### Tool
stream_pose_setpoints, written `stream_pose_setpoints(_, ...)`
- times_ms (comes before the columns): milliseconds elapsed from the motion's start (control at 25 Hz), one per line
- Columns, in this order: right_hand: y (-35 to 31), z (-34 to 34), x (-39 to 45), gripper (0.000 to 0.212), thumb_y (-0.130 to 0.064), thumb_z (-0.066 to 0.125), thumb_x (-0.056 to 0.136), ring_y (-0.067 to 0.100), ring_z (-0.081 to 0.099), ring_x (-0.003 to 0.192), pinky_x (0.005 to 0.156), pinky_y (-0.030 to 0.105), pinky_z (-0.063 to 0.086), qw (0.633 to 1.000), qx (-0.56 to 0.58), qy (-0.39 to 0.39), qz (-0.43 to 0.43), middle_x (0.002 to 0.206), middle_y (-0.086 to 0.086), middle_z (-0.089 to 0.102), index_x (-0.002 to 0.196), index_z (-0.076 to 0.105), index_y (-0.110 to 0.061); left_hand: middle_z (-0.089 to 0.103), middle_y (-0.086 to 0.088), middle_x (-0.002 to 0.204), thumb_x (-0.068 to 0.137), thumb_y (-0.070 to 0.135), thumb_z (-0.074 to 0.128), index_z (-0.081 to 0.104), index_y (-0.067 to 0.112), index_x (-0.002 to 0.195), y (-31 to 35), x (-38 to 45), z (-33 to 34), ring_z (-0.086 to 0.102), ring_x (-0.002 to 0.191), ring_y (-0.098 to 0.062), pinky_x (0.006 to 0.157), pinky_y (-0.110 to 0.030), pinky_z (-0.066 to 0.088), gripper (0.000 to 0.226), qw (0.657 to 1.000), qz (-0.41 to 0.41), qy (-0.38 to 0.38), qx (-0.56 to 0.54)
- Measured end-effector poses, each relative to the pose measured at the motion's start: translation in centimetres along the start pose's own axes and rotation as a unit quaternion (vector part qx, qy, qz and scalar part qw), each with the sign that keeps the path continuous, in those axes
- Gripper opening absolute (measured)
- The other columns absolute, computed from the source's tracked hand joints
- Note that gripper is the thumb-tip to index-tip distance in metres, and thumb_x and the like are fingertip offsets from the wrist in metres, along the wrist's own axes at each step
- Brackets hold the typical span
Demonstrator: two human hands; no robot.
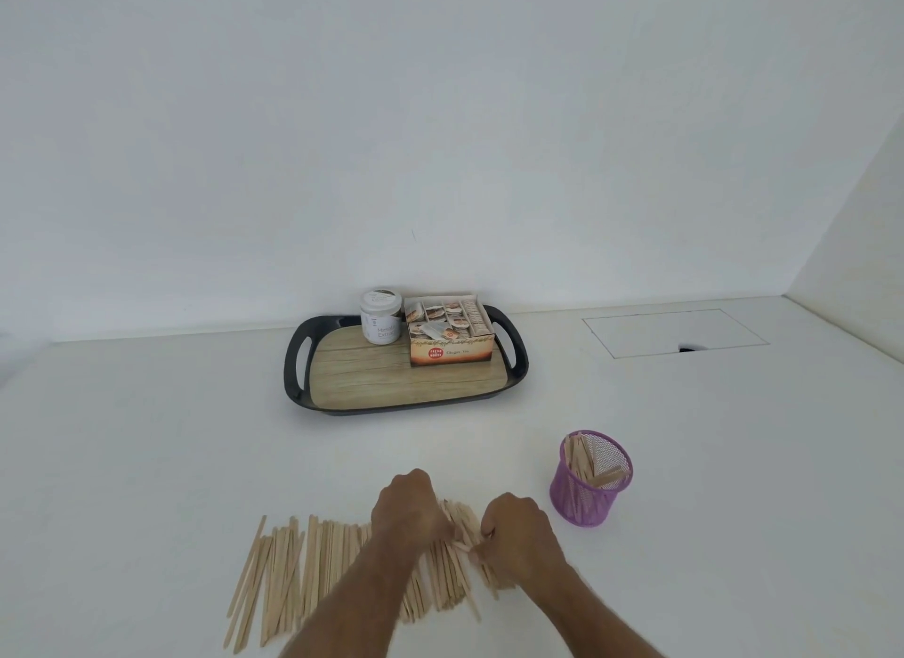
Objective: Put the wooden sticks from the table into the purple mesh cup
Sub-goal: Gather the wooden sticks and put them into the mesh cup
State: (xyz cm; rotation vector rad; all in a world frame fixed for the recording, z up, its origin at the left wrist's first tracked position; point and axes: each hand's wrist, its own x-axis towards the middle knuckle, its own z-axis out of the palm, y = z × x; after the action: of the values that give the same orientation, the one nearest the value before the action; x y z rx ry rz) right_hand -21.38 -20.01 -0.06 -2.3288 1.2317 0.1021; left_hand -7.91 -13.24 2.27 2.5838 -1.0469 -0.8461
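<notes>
At your left on the white counter lies the spread of wooden sticks, side by side and running under your forearms. Your left hand sits on the middle of the pile with fingers curled into the sticks, and just beside it your right hand pinches a few sticks at the pile's right edge. Behind them a black tray carries a white jar and a ginger tea box, while right of your hands the purple mesh cup stands upright with several sticks already inside.
</notes>
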Motion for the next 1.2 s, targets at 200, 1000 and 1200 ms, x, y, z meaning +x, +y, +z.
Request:
stream_pose_setpoints(200, 0.3, 0.2, 0.3, 0.016, -0.017, 0.074, 0.07, 0.011, 0.062, 0.065, 0.053, 0.013, 0.041, 1.0, -0.002, 0.006, -0.011, 0.082, 0.001, 0.075, 0.084, 0.078, -0.01, 0.074, -0.007, 0.09, 0.069, 0.022, 0.088, 0.059, 0.012, 0.086, -0.1, 0.2, 0.1, 0.075, 0.085, -0.025, 0.077, -0.033, 0.063, 0.036, 0.999, -0.019, 0.001, -0.032)
stream_pose_setpoints(1000, 2.1, -0.5, -0.4, 0.011, -0.013, 0.061, 0.083, 0.008, 0.067, 0.082, 0.07, 0.017, 0.051, 0.996, 0.089, 0.019, 0.005, 0.085, -0.004, 0.072, 0.08, 0.071, -0.016, 0.075, -0.023, 0.081, 0.067, -0.009, 0.077, 0.068, -0.007, 0.085, -1.2, 0.5, -0.5, 0.077, 0.068, -0.034, 0.064, -0.046, 0.066, 0.019, 0.973, -0.056, -0.008, -0.224)
stream_pose_setpoints(1200, 2.2, -2.1, -0.5, 0.009, -0.01, 0.07, 0.081, 0.0, 0.07, 0.071, 0.064, 0.017, 0.052, 0.969, 0.241, 0.053, 0.022, 0.071, -0.005, 0.075, 0.084, 0.068, -0.018, 0.075, -0.023, 0.084, 0.071, -0.013, 0.075, 0.068, -0.004, 0.082, -1.2, 0.2, -0.9, 0.077, 0.074, -0.036, 0.068, -0.043, 0.066, 0.016, 0.967, -0.05, -0.007, -0.249)
